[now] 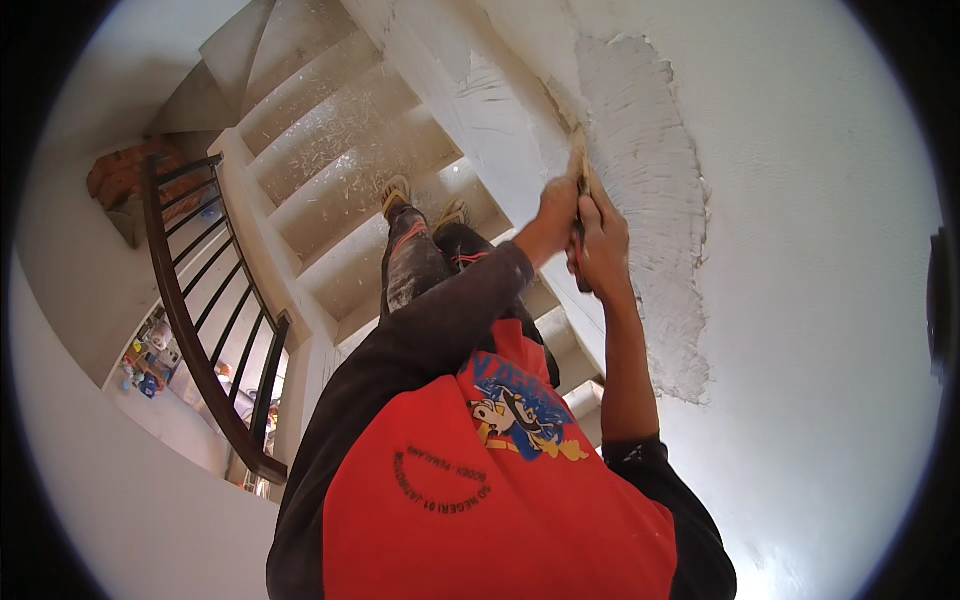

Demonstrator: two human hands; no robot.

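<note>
My right hand (600,245) grips the dark handle of a long, narrow, putty-smeared scraper (579,145) at the wall on my right. My left hand (554,215) is closed on the same tool, beside and a little left of my right hand. The scraper's upper end lies at the left edge of a rough, grey-white patch of filler (650,220) with streaked marks and a ragged outline, on the smooth white wall (810,250).
My sandalled feet (395,192) stand on white-spattered stairs (310,140) that turn at the top left. A dark railing (170,250) curves along the left, with reddish-brown material (120,175) behind it and assorted small objects (150,355) seen below. A dark object (937,300) is at the right rim.
</note>
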